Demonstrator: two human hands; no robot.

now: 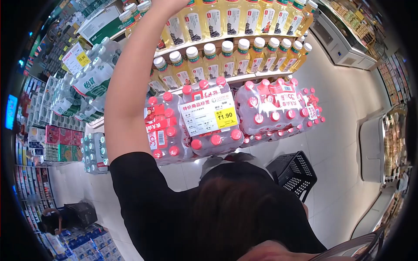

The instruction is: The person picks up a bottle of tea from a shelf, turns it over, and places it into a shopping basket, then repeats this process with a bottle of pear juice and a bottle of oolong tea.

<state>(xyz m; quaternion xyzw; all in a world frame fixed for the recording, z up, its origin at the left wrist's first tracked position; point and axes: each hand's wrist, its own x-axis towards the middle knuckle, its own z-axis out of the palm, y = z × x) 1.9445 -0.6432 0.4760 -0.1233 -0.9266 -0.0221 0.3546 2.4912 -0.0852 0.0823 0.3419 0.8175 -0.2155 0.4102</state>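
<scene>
My left arm reaches up and forward past the shelves. Only the base of my left hand (pixel 176 3) shows at the top edge, and its fingers are cut off by the frame. Nearest to it are upright bottles of yellow drink (pixel 193 26) with white labels on the upper shelf. My right hand is hidden by my body. A black shopping basket (pixel 294 174) hangs tilted at my right side; what carries it cannot be seen.
Below the bottle shelves are shrink-wrapped packs of red-capped bottles (pixel 272 106) with a price sign (pixel 208 114) in front. Green-labelled water packs (pixel 93 80) stand at left. A white display case (pixel 344 39) is at right, beyond the tiled floor (pixel 335 152).
</scene>
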